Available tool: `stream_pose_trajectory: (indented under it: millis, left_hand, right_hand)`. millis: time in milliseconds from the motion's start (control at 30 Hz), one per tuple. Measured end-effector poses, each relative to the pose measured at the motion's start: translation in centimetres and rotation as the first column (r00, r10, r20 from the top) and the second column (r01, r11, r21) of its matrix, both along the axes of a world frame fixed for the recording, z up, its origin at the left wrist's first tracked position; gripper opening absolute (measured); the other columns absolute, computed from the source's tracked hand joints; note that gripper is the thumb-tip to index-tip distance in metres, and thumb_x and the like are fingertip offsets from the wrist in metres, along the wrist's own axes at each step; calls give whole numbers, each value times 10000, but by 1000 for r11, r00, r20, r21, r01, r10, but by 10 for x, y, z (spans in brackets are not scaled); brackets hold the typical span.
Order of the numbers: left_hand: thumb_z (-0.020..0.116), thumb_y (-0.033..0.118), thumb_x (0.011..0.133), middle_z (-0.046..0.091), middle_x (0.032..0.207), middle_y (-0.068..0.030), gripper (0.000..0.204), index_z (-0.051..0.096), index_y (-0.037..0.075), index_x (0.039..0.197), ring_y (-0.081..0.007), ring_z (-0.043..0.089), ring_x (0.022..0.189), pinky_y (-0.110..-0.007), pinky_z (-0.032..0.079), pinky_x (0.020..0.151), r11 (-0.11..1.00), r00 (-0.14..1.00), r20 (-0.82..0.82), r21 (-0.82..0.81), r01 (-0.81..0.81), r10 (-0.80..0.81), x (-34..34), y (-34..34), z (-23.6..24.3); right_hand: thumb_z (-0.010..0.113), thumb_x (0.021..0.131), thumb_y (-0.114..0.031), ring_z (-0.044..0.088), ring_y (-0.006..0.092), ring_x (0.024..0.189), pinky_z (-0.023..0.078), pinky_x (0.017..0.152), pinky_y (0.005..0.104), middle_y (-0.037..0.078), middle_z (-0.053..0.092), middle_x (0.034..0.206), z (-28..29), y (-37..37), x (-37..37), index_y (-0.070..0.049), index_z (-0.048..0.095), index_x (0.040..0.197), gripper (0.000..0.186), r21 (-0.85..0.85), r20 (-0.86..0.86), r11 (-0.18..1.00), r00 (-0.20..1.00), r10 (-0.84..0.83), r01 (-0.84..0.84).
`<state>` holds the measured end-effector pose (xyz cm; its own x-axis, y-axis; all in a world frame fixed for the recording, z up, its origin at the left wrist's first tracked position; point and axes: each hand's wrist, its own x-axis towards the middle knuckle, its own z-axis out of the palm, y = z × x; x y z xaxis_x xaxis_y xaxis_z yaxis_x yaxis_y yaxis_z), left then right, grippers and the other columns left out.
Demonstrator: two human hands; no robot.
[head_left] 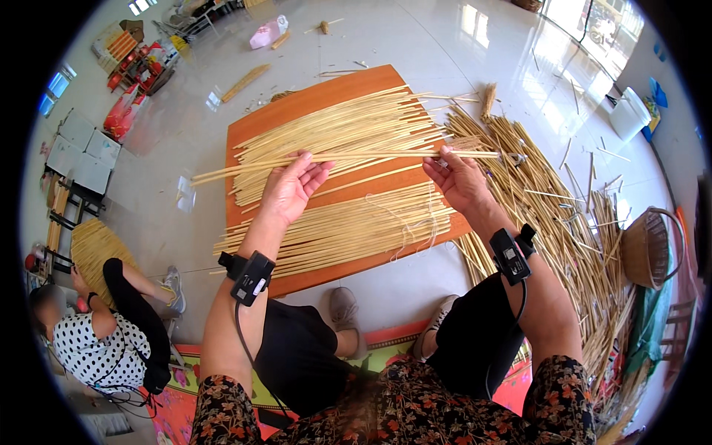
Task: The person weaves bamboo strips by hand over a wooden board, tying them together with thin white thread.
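Note:
A few long, pale-yellow stalks (371,155) are stretched level over the table between my hands. My left hand (293,187) pinches them toward their left part, fingertips closed and palm turned up. Near their right end, my right hand (460,178) grips them between thumb and fingers. Beneath lies a low orange-brown wooden table (311,95). On its far half rests a wide layer of similar stalks (319,126), laid side by side. A second layer of stalks (326,231) covers the near half, with loose white string (404,230) across its right part.
A large heap of stalks (549,222) spreads over the floor on the right, beside a wicker basket (647,248). A white bucket (629,115) stands by the right wall. At left, another person (111,334) sits with a woven straw piece (96,252).

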<state>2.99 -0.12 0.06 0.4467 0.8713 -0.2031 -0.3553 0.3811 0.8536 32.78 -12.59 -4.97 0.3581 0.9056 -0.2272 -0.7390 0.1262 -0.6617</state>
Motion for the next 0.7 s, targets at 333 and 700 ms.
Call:
stream_pose_trajectory:
  millis: [333, 700]
  left_hand:
    - [607, 109, 937, 671, 1070, -185, 131, 606, 20, 1033, -290, 683, 975, -319, 597, 818, 987, 998, 8, 145, 64, -66, 19, 6, -2]
    - [623, 95, 918, 678, 1048, -168, 95, 617, 46, 999, -275, 682, 971, -310, 594, 830, 988, 999, 14, 146, 48, -51, 28, 32, -14]
  right_hand:
    - [611, 935, -73, 678, 266, 886, 612, 813, 358, 128, 639, 936, -3, 5, -2, -11, 570, 950, 76, -44, -90, 999, 996, 19, -23]
    - [585, 950, -83, 669, 252, 891, 600, 810, 360, 106, 631, 921, -3, 22, -2, -54, 561, 973, 44, 50, -137, 999, 991, -2, 9]
